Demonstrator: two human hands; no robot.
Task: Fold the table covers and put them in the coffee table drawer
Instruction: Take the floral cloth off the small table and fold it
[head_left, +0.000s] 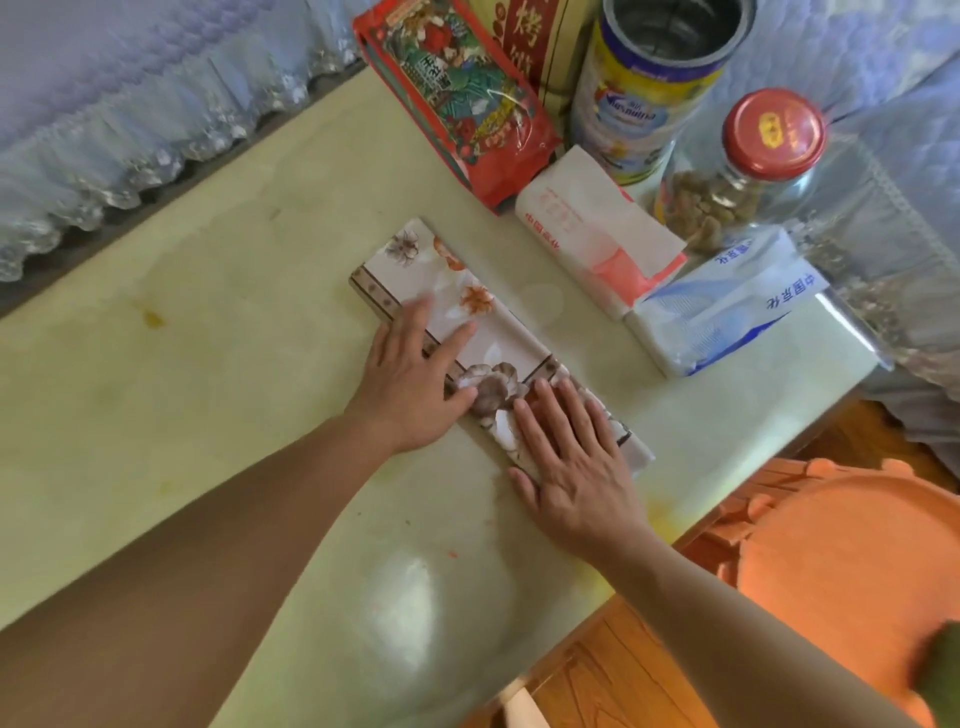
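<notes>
A floral table cover (467, 306), folded into a long narrow strip, lies diagonally on the pale green coffee table (208, 338). My left hand (415, 379) lies flat with straight fingers on the strip's near-left edge, pressing it down. My right hand (566, 467) presses flat on the strip's near end, fingers spread and straight. The far end of the strip is uncovered. No drawer is in view.
Behind the cover stand a red snack bag (457, 98), a yellow tin (644, 88), a red-lidded jar (748, 166) and two tissue packs (597, 228) (727, 306). An orange stool (841, 561) sits at the right, a lace-trimmed sofa cover (104, 130) beyond the table.
</notes>
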